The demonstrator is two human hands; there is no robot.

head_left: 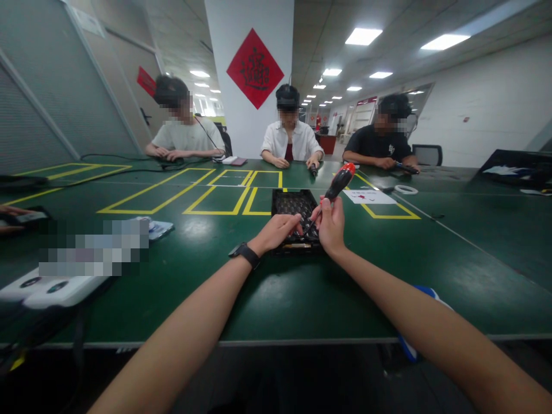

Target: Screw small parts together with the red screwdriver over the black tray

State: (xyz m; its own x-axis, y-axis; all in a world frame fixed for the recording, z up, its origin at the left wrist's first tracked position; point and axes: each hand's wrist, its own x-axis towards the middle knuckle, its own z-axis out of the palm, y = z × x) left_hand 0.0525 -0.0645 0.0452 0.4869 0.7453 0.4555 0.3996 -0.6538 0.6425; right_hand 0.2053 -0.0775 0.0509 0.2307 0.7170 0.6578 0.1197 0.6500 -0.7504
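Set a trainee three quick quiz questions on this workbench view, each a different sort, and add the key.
1. Choose one. What does the right grip hold?
A) a sheet of paper
B) a screwdriver
C) a white ring

2. True or false: the left grip, which is at the black case, has a black watch at its wrist.

3. Fill in the colour: the outlines marked on the green table are ____.

Key: 1 B; 2 true; 3 yellow.
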